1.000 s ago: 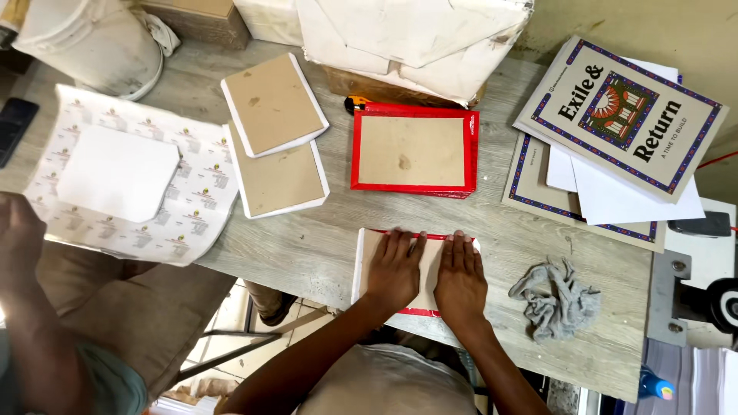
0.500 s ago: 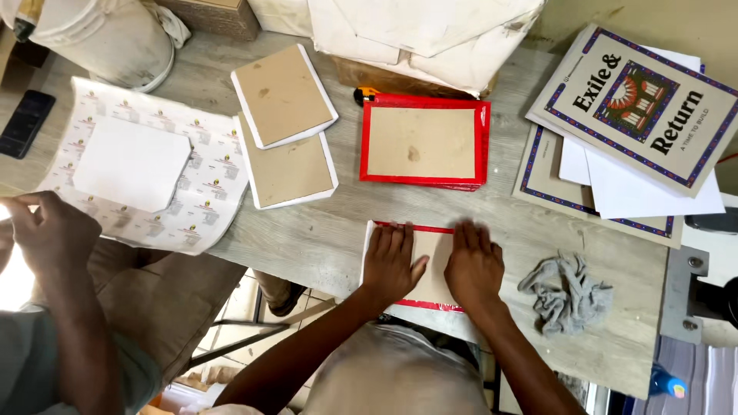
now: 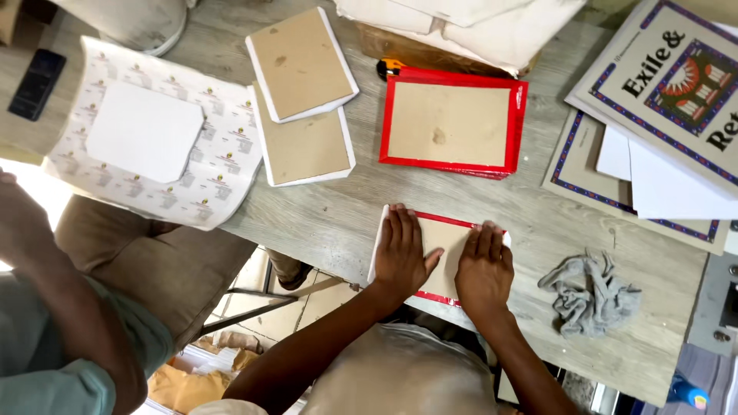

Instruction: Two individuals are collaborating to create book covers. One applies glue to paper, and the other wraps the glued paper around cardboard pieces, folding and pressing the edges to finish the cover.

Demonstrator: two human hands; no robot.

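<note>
Left hand: my left hand (image 3: 401,252) lies flat, palm down and fingers together, grasping nothing, just pressing on the near-left part of the red-edged board (image 3: 446,253).
Right hand: my right hand (image 3: 484,265) lies flat as well, fingers stretched forward, gripping nothing, just beside the left hand on the same board.
Board under my hands: it sits at the near edge of the table (image 3: 338,215), brown face up, a red strip showing past my fingertips and another below my palms, and a white edge left of my left hand.
Ahead of my hands: a second red-framed board (image 3: 450,123) lies flat with its brown face up, and a small yellow-and-black tool (image 3: 387,68) peeks out at its far left corner.
Ahead and to the left: two brown boards with white edges (image 3: 301,107) overlap one another.
Further left: a printed sheet (image 3: 154,131) with a plain white card on top hangs over the table edge.
Right of my right hand: a crumpled grey rag (image 3: 588,296), near but apart.
Far right: stacked printed covers (image 3: 661,100) with white paper between them.
Beyond the left edge: another person's arm (image 3: 46,269).
</note>
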